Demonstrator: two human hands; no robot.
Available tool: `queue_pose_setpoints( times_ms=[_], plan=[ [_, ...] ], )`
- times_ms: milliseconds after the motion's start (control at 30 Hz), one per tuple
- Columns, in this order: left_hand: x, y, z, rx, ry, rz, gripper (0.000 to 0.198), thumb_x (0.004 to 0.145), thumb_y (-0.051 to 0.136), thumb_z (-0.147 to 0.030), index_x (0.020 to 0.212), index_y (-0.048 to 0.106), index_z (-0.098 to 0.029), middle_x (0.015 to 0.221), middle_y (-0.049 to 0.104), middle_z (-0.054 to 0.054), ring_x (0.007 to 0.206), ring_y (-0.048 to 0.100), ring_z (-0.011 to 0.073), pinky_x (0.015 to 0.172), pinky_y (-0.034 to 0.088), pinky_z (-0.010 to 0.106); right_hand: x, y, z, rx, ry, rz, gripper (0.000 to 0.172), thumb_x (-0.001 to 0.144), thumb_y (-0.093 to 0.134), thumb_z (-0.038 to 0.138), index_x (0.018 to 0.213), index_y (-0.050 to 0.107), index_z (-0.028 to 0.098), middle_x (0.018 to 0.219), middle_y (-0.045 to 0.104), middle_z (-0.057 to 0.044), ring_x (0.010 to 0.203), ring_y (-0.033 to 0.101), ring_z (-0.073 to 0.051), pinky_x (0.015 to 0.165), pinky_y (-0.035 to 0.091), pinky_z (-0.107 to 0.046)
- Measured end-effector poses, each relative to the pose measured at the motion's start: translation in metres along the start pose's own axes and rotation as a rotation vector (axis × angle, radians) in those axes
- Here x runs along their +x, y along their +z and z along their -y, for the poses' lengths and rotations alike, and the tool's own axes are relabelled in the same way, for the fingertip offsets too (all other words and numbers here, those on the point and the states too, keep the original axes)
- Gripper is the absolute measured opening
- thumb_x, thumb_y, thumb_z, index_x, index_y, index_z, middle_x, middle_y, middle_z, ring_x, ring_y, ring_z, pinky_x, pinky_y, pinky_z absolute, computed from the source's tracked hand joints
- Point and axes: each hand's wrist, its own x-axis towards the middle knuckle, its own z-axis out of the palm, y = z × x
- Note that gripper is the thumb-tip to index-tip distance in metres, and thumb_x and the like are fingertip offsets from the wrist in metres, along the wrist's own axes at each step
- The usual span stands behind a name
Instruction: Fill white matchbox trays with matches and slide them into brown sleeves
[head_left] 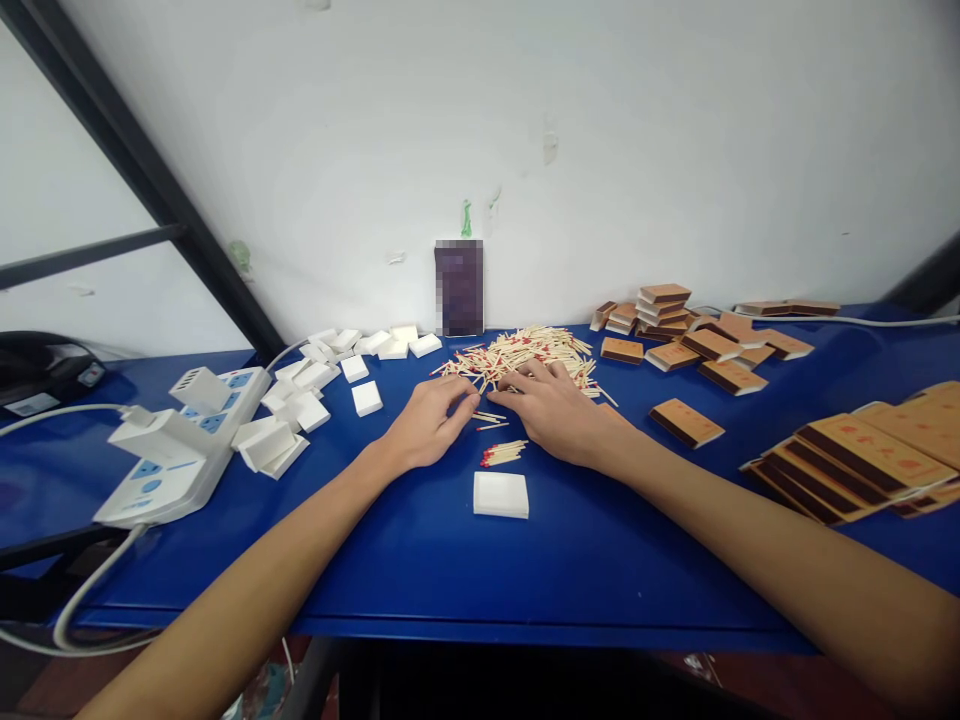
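Note:
A loose heap of red-tipped wooden matches lies near the wall. My left hand is at the heap's left front edge, its thumb and forefinger brought together; whatever is between them is too small to make out. My right hand reaches over the front of the heap, palm down, with its fingers apart and touching the matches. A few single matches lie between the hands. Closer to me is a small, roughly lined-up bunch of matches, and in front of it a white matchbox tray.
White matchbox trays are scattered at left beside a power strip with plugs and cables. Brown matchbox sleeves are piled at back right, with flattened stacked sleeves at far right. A dark upright panel leans against the wall.

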Motion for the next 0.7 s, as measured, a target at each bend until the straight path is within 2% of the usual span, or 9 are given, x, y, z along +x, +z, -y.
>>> queue_pose_setpoints(
  times_ms=[233, 400, 533, 633, 700],
  plan=[
    [-0.003, -0.001, 0.002, -0.054, -0.085, 0.018, 0.028, 0.097, 0.044, -0.03, 0.08, 0.061, -0.015, 0.067, 0.058, -0.002, 0.059, 0.048, 0.0107, 0.061, 0.037, 0.024, 0.001, 0.0, -0.001, 0.102, 0.044, -0.059, 0.032, 0.092, 0.048, 0.009, 0.111, 0.073, 0.017, 0.108, 0.071, -0.012, 0.104, 0.053, -0.03, 0.087, 0.036, -0.044],
    [-0.002, -0.007, 0.003, 0.055, -0.084, 0.035, 0.028, 0.096, 0.045, -0.028, 0.082, 0.066, -0.016, 0.072, 0.063, 0.0, 0.06, 0.051, 0.0114, 0.064, 0.037, 0.026, -0.001, -0.002, -0.003, 0.297, 0.063, -0.141, 0.025, 0.09, 0.051, 0.014, 0.094, 0.076, 0.018, 0.096, 0.073, -0.009, 0.092, 0.057, -0.024, 0.085, 0.041, -0.039],
    [-0.001, -0.011, 0.004, 0.139, -0.161, 0.071, 0.024, 0.091, 0.052, -0.029, 0.079, 0.069, -0.017, 0.056, 0.058, -0.004, 0.052, 0.051, 0.0109, 0.071, 0.039, 0.029, -0.003, -0.01, 0.002, 0.409, 0.043, -0.092, 0.023, 0.089, 0.051, 0.018, 0.09, 0.074, 0.018, 0.092, 0.072, -0.008, 0.092, 0.058, -0.023, 0.089, 0.041, -0.04],
    [-0.002, -0.012, 0.002, 0.129, -0.237, 0.114, 0.019, 0.085, 0.06, -0.033, 0.083, 0.071, -0.017, 0.051, 0.056, -0.005, 0.048, 0.05, 0.0108, 0.064, 0.04, 0.027, -0.004, -0.011, 0.005, 0.438, 0.037, -0.049, 0.024, 0.091, 0.048, 0.019, 0.095, 0.072, 0.017, 0.093, 0.072, -0.007, 0.09, 0.058, -0.023, 0.089, 0.041, -0.041],
    [-0.003, -0.012, 0.001, 0.128, -0.234, 0.161, 0.024, 0.085, 0.061, -0.039, 0.089, 0.072, -0.018, 0.053, 0.057, -0.004, 0.049, 0.052, 0.0117, 0.058, 0.038, 0.026, -0.004, -0.008, 0.005, 0.466, 0.046, -0.041, 0.025, 0.091, 0.047, 0.018, 0.098, 0.07, 0.017, 0.093, 0.071, -0.007, 0.09, 0.059, -0.022, 0.087, 0.042, -0.04]
  ],
)
